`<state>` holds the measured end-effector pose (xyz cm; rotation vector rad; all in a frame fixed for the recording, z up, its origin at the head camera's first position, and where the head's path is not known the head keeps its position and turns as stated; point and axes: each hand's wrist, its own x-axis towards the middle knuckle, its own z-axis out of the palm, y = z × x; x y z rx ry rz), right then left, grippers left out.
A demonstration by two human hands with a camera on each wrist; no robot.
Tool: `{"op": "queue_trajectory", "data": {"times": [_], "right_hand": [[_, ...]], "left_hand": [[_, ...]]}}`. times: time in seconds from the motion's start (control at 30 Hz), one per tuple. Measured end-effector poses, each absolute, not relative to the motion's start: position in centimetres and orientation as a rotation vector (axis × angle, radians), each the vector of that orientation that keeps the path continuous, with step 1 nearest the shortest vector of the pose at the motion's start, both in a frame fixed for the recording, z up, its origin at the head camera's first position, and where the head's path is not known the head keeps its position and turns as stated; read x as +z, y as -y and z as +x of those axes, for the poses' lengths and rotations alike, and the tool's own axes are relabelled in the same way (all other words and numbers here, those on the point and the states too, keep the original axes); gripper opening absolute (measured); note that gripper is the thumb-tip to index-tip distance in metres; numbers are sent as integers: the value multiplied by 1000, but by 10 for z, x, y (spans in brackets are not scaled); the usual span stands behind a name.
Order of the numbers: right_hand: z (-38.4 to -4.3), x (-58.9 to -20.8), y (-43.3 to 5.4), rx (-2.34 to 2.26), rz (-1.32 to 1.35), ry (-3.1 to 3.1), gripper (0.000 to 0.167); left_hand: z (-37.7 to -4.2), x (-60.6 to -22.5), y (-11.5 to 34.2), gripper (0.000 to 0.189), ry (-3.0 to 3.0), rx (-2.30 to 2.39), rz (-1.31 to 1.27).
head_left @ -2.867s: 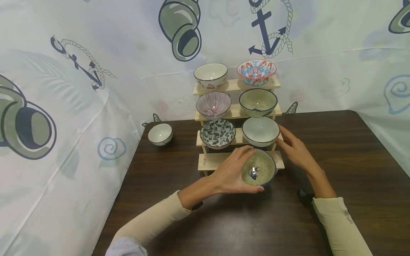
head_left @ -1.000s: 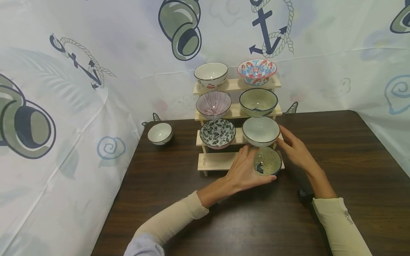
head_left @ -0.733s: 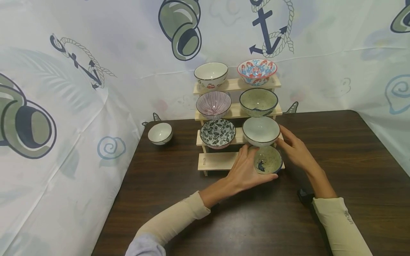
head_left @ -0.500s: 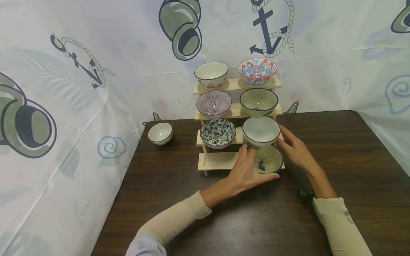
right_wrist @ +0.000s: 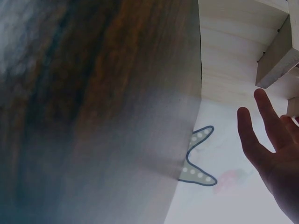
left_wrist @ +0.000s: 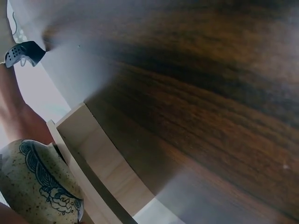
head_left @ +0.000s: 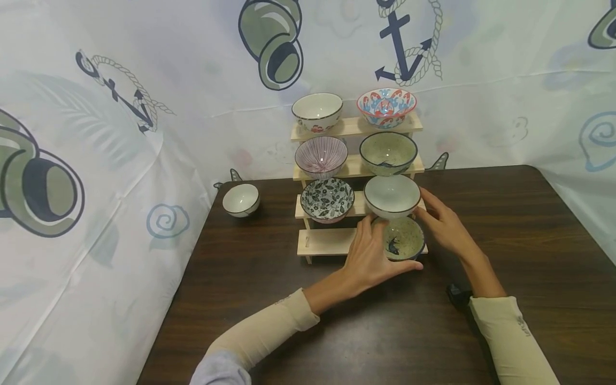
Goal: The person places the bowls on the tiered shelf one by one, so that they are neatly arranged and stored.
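A speckled green bowl with a dark blue motif stands on the right part of the lowest shelf of a wooden tiered stand. In the left wrist view, the same bowl shows a blue wave band on its outside. My left hand lies along its left and near side, thumb stretched out straight past the near rim. To the right of the white bowl on the tier above, my right hand reaches to the stand's side with extended fingers. In the right wrist view, those fingers are beside the wood.
Higher tiers carry a black floral bowl, a purple-striped bowl, a green bowl, a white floral-sided bowl and a red-blue bowl. A small white bowl sits left on the dark wooden table.
The speckled bowl has moved right and back onto the lowest shelf with my left hand. Since then, the left thumb has spread away from its rim. My right hand has stayed put.
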<state>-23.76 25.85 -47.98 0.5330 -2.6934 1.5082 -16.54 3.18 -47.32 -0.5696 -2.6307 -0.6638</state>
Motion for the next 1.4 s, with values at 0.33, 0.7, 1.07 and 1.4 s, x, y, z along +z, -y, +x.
{"op": "queue_trajectory", "data": {"times": [0.33, 0.7, 1.07, 1.4], "right_hand": [[-239, -477, -258, 1506, 494, 2726, 63], [-241, -480, -261, 1513, 525, 2705, 63], [-240, -481, -259, 1519, 528, 2708, 63], [-240, -481, -258, 1540, 538, 2698, 63]], "left_hand": [[-161, -466, -12, 114, 2704, -720, -683], [-152, -455, 17, 111, 2736, -698, -798], [-142, -448, 40, 108, 2721, -609, -874], [-140, -447, 56, 105, 2692, -657, -967]]}}
